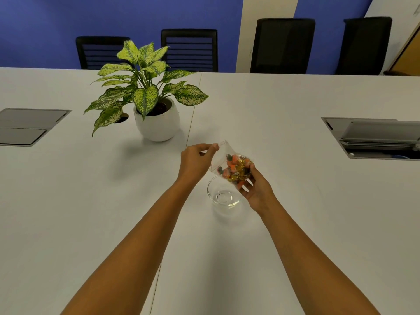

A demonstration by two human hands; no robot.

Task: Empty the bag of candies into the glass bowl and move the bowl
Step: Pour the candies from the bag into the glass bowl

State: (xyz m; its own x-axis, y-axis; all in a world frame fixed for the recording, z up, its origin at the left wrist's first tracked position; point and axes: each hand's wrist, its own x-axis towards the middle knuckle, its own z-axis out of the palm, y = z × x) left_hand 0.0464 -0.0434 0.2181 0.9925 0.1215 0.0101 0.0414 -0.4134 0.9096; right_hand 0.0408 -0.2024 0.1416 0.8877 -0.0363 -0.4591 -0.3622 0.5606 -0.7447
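Clear soft plastic bag of orange, gold and dark candies hangs just over empty round glass bowl on white bench. Left hand grip pinches bag's limp top edge; right hand cups the lumpy bottom. Light, floppy, slippery; bowl fragile, probably best taken by rim.

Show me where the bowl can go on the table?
Bare table lies right of the glass bowl, before the open hatch, and left of it, below the potted plant. It is crowded over the bowl, where both hands hold the candy bag.
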